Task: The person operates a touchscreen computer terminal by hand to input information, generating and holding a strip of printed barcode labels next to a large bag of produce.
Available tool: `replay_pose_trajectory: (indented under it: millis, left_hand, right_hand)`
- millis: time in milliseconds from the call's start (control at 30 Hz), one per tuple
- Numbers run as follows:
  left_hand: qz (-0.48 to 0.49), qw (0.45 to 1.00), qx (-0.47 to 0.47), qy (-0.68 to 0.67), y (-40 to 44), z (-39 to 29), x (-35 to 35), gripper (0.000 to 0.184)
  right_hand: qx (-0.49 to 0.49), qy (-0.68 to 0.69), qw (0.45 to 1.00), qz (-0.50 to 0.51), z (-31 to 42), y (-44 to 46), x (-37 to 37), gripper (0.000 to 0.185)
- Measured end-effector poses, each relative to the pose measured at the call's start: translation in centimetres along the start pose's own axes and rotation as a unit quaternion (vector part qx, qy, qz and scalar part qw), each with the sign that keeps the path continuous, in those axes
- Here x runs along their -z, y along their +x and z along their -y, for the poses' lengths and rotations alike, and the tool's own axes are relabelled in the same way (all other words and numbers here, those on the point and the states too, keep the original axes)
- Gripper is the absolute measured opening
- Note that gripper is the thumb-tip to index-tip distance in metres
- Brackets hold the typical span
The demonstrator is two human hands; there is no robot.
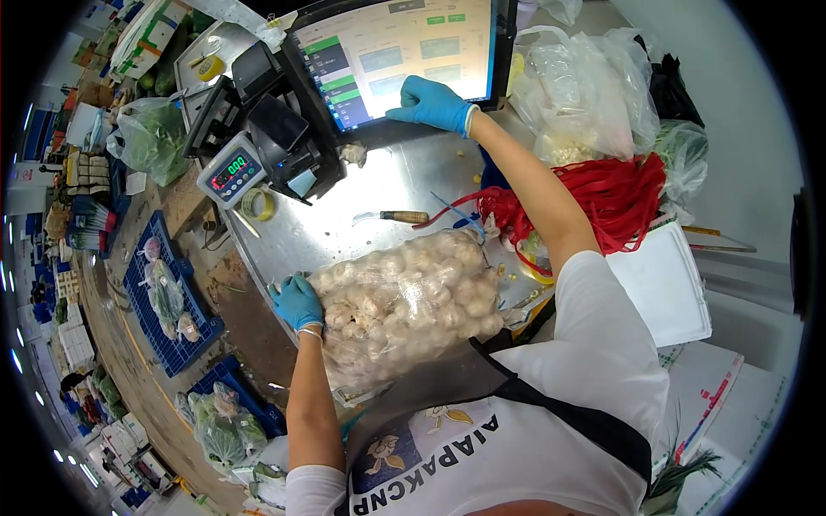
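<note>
A large clear plastic bag of garlic bulbs [404, 301] lies on the metal table, close against my apron. My left hand [298, 303], in a blue glove, is closed at the bag's left end; its fingertips are partly hidden. My right hand [433, 106], gloved in blue too, is at the lower part of the lit monitor [400, 60]. One finger points left toward the screen, the others are curled, and nothing shows in them. Whether the finger touches the glass I cannot tell. Between the bag and the monitor lies a curved knife with a wooden handle [403, 217].
A scale [232, 175] reading 0.00 and a dark printer-like device [284, 138] stand left of the monitor. Red mesh netting [619, 193] and plastic bags [576, 86] are heaped at right. Blue pallets [163, 344] with bagged vegetables are on the floor at left.
</note>
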State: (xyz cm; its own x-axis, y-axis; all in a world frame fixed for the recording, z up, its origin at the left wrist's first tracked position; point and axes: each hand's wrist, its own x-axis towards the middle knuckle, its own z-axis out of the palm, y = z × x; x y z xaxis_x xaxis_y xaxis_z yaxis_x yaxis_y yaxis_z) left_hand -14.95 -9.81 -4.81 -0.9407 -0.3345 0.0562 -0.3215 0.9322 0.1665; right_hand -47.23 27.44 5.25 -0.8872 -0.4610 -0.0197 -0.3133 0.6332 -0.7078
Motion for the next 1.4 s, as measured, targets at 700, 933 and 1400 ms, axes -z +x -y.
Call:
replay_pose_trajectory:
  millis: [700,933,1400]
  left_hand:
    - [0.009,1.0,0.015,0.013,0.0,0.6,-0.7,0.04]
    - [-0.014,1.0,0.004,-0.004,0.0,0.5,-0.7,0.041]
    - [-0.046,0.999,-0.016,-0.017,0.1,-0.2,0.0,0.042]
  right_hand:
    - [-0.003,-0.012,1.0,-0.008,0.6,1.1,0.4,0.053]
    - [0.015,-0.002,0.999,-0.045,-0.1,3.4,1.4,0.056]
    - [-0.034,-0.042,0.993,0.103,-0.4,-0.7,-3.0,0.056]
